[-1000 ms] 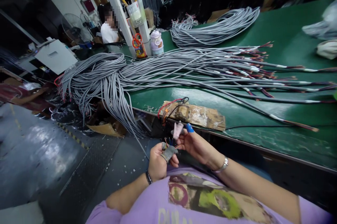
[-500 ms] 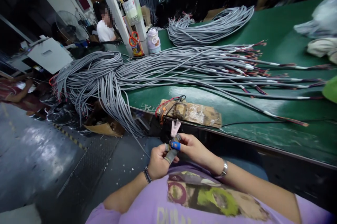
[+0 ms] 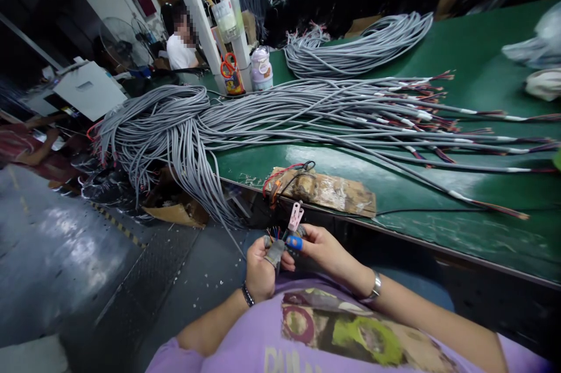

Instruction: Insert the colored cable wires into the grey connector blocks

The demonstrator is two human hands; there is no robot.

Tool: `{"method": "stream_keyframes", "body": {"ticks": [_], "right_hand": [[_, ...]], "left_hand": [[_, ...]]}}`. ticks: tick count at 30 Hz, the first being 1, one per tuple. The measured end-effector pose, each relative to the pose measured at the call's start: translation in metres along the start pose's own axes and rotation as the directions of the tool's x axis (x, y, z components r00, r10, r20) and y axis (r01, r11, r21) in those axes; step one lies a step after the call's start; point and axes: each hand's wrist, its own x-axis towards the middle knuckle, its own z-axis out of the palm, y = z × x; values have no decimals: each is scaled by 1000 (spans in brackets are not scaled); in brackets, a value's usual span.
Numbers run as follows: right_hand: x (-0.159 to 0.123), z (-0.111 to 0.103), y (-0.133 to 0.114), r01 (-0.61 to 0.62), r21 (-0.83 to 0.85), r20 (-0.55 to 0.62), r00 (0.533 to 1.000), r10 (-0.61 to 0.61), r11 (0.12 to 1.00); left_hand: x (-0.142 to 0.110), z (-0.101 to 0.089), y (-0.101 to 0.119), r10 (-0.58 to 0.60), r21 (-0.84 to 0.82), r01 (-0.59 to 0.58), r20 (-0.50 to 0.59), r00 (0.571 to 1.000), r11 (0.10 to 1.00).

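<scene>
Near my waist, just off the bench edge, my left hand (image 3: 261,270) is closed around the end of a grey cable, its fingers and thumb wrapped in grey tape. Thin coloured wires (image 3: 274,234) fan out above that thumb. My right hand (image 3: 322,249), blue tape on its thumb, pinches at the wires close beside the left fingers; the exact strand is hidden. A pink clothespin (image 3: 295,216) sticks up at the right fingertips; what its jaws grip I cannot tell. Behind it, a worn wooden board (image 3: 346,194) with red and black leads lies on the bench edge.
Grey cables (image 3: 263,118) with stripped ends spread along the green bench (image 3: 482,192) and hang over its left side. A cable coil (image 3: 359,48), a lilac bottle (image 3: 262,69) and plastic bags (image 3: 537,40) stand farther back. A co-worker (image 3: 180,48) sits beyond the post.
My right hand has come in and down toward the left hand, its thumb now pressing against the fingers. The clothespin has turned slightly upright. The wires were covered half a second ago and now show fanned.
</scene>
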Motion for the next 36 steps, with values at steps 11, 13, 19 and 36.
{"method": "stream_keyframes", "body": {"ticks": [11,13,19,36], "right_hand": [[-6,-10,-3,-57,-39,-42,998,56,998],[-2,-17,-1,-62,65,-131,989,70,996],[14,-16,-10,-49,141,-90,994,62,989],[26,-2,-11,68,420,-235,971,36,905]], "left_hand": [[1,0,7,34,-60,-34,-10,999,998],[-1,0,11,32,-58,-31,18,999,998],[-2,5,13,-6,-39,10,126,992,999],[5,12,1,-7,41,1,129,992,999]]}}
